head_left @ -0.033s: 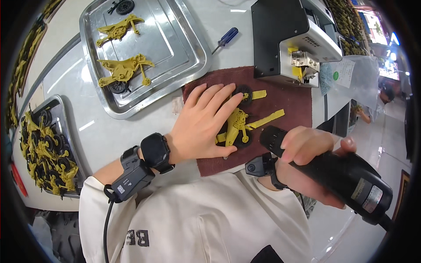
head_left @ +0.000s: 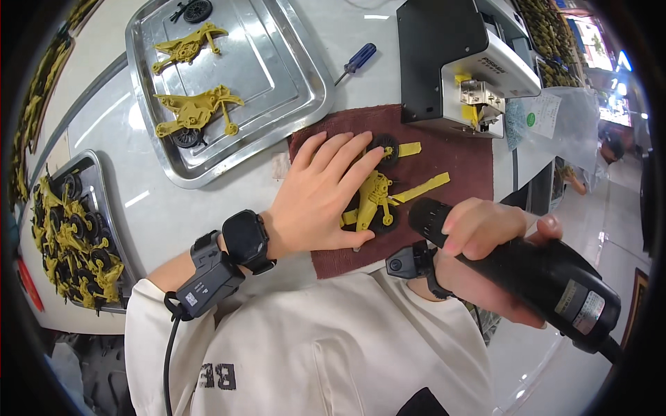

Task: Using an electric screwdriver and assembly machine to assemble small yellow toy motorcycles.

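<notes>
My left hand (head_left: 316,191) lies flat with fingers spread over a yellow plastic toy frame (head_left: 374,194), holding it down on a brown cloth (head_left: 444,149). Black spoked wheels (head_left: 386,150) show beside my index finger and below the frame; part of the assembly is hidden under the palm. Strips of yellow tape (head_left: 423,188) stick out to the right. My right hand (head_left: 489,239) is wrapped round a black corded electric screwdriver (head_left: 548,284). Its front end points left, just right of the frame and apart from it; the bit cannot be made out.
A metal tray (head_left: 277,90) with yellow frames and wheels stands at the upper left. Another tray (head_left: 107,184), heaped with similar parts, is at far left. Near the cloth are a blue-handled screwdriver (head_left: 361,58), a black-and-white machine (head_left: 444,69) and a clear plastic bag (head_left: 572,132).
My right hand and the electric screwdriver have shifted very slightly left and up. My left hand stays in place.
</notes>
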A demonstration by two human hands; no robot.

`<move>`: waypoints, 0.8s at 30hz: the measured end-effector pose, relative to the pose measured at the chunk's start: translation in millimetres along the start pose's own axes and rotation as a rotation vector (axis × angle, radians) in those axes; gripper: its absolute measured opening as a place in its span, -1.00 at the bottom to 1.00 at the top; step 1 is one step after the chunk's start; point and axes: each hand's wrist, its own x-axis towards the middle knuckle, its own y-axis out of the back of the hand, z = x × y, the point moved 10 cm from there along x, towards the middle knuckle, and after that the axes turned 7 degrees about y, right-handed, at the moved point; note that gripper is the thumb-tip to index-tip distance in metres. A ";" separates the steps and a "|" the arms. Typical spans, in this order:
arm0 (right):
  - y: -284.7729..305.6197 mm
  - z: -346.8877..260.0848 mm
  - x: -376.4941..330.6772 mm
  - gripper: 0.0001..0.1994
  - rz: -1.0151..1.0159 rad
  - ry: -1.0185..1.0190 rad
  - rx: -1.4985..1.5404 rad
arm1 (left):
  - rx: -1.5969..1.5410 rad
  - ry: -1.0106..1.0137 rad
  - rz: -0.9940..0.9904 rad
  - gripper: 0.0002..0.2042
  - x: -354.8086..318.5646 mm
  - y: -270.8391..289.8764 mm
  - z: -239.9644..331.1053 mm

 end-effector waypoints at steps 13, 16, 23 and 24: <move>20.3 40.1 -9.0 -0.01 0.222 -0.058 0.056 | -0.001 -0.002 -0.017 -0.09 1.4 -3.0 1.4; 17.3 37.4 -9.4 -0.03 0.163 -0.034 0.004 | 0.017 -0.006 -0.018 -0.10 1.9 -3.0 1.2; 78.9 -32.7 33.2 0.03 0.354 0.168 -0.146 | 0.043 -0.028 -0.026 -0.13 2.1 -1.9 5.9; 88.4 -40.0 45.6 0.04 0.387 0.197 -0.248 | 0.047 -0.034 -0.023 -0.13 1.4 -1.9 6.3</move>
